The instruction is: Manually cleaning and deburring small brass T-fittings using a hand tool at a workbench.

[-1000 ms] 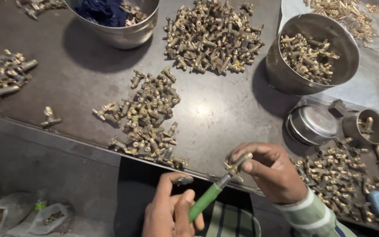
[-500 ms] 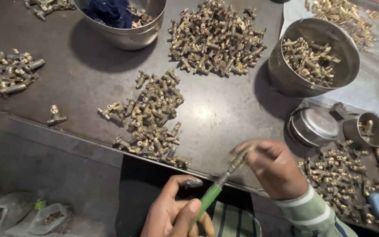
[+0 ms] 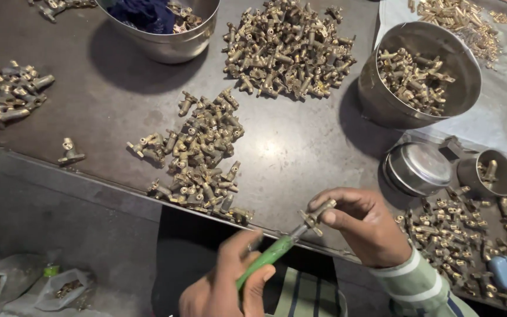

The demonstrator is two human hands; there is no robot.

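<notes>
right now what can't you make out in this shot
- Head view: the tool tip is hidden where the green-handled tool enters the brass fitting.
- The left hand is cut off by the bottom edge.
- The fingers of the right hand cover part of the fitting.
- The far steel bowl is cut by the top edge; its blue contents are unclear.

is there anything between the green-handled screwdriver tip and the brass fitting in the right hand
Nothing visible: the green-handled screwdriver, gripped by the left hand, already meets the brass fitting pinched in the right hand.
</notes>
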